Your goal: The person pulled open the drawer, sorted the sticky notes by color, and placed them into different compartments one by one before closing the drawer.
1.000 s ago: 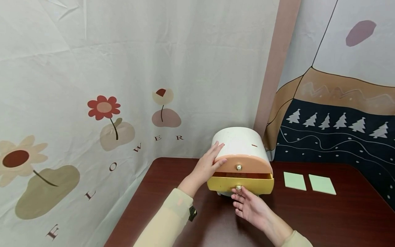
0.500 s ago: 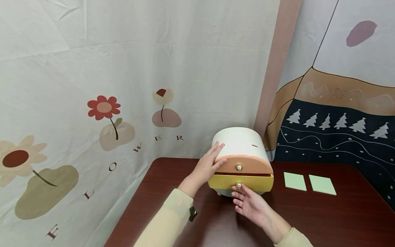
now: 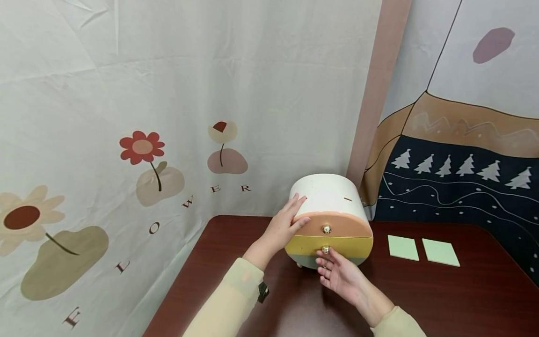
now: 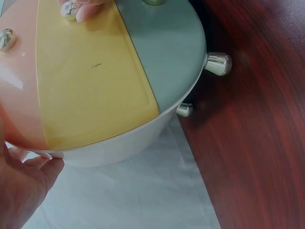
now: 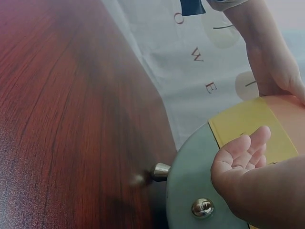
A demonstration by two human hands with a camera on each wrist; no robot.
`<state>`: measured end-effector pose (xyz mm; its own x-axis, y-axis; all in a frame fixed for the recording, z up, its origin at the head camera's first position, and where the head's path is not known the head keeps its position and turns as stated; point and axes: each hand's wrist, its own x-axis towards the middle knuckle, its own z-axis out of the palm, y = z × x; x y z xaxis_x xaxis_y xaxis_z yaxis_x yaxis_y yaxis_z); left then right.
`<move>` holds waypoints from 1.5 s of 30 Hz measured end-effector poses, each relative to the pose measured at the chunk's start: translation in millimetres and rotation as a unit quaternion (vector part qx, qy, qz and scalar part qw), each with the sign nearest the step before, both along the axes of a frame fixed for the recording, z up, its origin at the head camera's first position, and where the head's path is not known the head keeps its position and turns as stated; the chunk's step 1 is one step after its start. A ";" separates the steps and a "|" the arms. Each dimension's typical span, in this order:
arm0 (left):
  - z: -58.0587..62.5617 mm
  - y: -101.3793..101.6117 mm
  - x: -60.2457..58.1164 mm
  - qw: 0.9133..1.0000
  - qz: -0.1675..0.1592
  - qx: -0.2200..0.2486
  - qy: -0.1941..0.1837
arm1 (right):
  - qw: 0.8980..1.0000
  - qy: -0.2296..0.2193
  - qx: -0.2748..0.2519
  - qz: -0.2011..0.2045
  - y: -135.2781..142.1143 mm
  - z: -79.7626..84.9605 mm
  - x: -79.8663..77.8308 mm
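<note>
A small round-topped drawer cabinet [image 3: 326,189] with a white shell stands on the table. Its orange drawer [image 3: 349,227], yellow drawer [image 3: 302,244] and grey-green drawer [image 4: 167,47] all sit flush in the front. My left hand [image 3: 280,228] rests along the cabinet's left side, fingers extended over the white shell and thumb by the orange front. With thumb and fingertips, my right hand [image 3: 343,278] pinches the metal knob [image 4: 70,10] of the yellow drawer. In the right wrist view the right hand hides that knob; the bottom drawer's round knob [image 5: 202,208] shows below it.
Two pale green square sheets [image 3: 403,247] lie to the right of the cabinet on the dark red-brown table [image 3: 476,299]. Short metal feet [image 4: 218,63] hold the cabinet up. A printed curtain [image 3: 269,93] hangs close behind it.
The yellow drawer, partly pulled out a second ago, has slid back into the cabinet until flush. My right hand moved inward with its knob; my left hand stayed on the side.
</note>
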<state>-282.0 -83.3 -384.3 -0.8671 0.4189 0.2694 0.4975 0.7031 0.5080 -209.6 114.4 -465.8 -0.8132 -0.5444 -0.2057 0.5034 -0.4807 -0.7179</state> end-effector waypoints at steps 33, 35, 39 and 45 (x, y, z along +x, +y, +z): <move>0.7 -0.2 0.5 1.000 0.004 0.000 -0.011 | 0.939 0.092 0.323 -0.073 7.2 -10.7 12.2; 0.8 -0.3 0.4 1.000 0.005 -0.001 -0.012 | 0.933 0.089 0.339 -0.080 8.6 -14.3 13.7; 0.6 -0.4 0.2 1.000 0.003 -0.001 -0.008 | 0.933 0.065 0.343 -0.091 11.9 -22.5 15.0; 0.3 -0.6 0.3 1.000 0.003 0.000 -0.009 | 0.950 0.010 0.302 -0.076 17.0 -34.9 13.3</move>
<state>-281.8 -83.9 -384.0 -0.8740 0.4143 0.2538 0.4846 0.7063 0.5160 -196.3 131.4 -500.7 -0.8800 -0.2084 -0.4268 0.4444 -0.0444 -0.8947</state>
